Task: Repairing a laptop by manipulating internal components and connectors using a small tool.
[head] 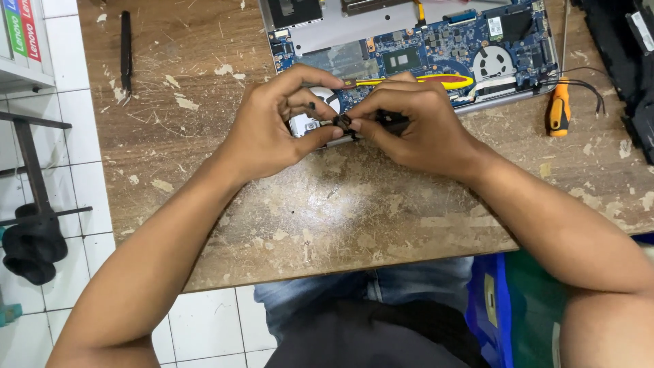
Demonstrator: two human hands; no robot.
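An opened laptop [409, 41] lies at the far edge of a worn wooden table [327, 211], its blue circuit board and round fan exposed. My left hand [272, 129] holds a silver hard drive [303, 125] by its near corner. My right hand [415, 126] pinches a small black connector [342, 121] against the drive's edge, with a yellow and red screwdriver [436, 80] tucked under its fingers. Both hands meet just in front of the laptop's near edge.
An orange-handled screwdriver [559, 108] lies at the right beside thin black wires [586, 85]. A black pry tool [126, 48] rests at the far left. Black laptop cover [623, 61] sits at the right. White tiled floor [82, 170] and black stand [30, 225] are left.
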